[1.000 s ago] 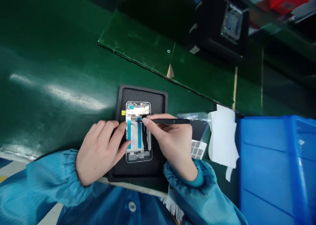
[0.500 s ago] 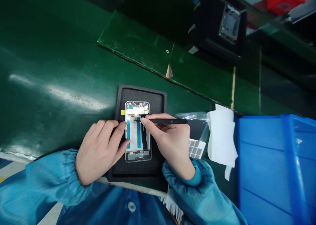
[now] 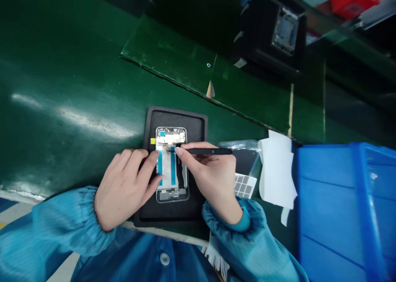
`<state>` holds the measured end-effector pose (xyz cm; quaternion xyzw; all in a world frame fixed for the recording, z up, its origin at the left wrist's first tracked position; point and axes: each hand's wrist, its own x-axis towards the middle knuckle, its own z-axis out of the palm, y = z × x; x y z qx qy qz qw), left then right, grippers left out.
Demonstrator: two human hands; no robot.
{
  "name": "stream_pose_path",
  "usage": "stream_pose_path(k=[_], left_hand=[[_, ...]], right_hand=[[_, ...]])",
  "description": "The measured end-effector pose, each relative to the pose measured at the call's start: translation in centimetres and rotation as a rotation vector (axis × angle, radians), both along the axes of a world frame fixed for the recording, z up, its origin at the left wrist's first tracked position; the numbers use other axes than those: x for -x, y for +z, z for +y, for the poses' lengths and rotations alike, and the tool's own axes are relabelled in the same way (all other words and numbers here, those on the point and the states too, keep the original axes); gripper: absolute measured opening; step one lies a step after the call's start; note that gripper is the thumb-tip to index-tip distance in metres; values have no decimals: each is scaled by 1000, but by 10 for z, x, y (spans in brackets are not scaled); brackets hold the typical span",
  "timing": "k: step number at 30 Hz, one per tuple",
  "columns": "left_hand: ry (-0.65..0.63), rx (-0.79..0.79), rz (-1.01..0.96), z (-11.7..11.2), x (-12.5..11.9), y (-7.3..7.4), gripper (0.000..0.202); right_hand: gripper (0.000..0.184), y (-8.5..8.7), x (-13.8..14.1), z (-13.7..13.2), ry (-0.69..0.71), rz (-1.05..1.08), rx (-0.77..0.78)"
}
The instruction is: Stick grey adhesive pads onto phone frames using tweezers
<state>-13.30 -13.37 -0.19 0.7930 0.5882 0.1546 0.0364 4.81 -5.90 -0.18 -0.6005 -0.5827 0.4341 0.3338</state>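
An opened smartphone (image 3: 168,166) lies in a black tray (image 3: 198,119), its circuit board and blue strips showing. My left hand (image 3: 126,187) rests at its left side, thumb and index fingertips touching the frame and the other fingers curled. Between the thumb and fingers of my right hand (image 3: 213,170) is a pair of slim black tweezers (image 3: 210,151), held almost level. Their dark tip is over the pale middle area of the phone, near the blue strip; whether it touches is too small to tell.
Right of the tray lie a clear plastic-wrapped dark sheet (image 3: 246,160), a label sheet with grey squares (image 3: 244,186) and white paper (image 3: 276,170). A blue bin (image 3: 331,203) stands at the far right. On the raised green shelf sits a black block (image 3: 260,38) bearing another phone frame (image 3: 285,30).
Both hands keep their places on the phone and the tweezers, with hardly any motion. The whole view has shifted slightly.
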Motion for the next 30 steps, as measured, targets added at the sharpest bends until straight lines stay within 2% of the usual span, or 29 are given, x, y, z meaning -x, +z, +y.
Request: stream_pose_path(k=[15, 22, 30], left_hand=[[-8, 16, 46, 0, 0, 1, 43], [-29, 92, 184, 4, -2, 7, 51], [-69, 86, 232, 12, -4, 10, 49]], right_hand=[[11, 1, 1, 1, 16, 8, -6], [14, -1, 2, -1, 10, -36, -24], [14, 19, -11, -1, -102, -59, -115]])
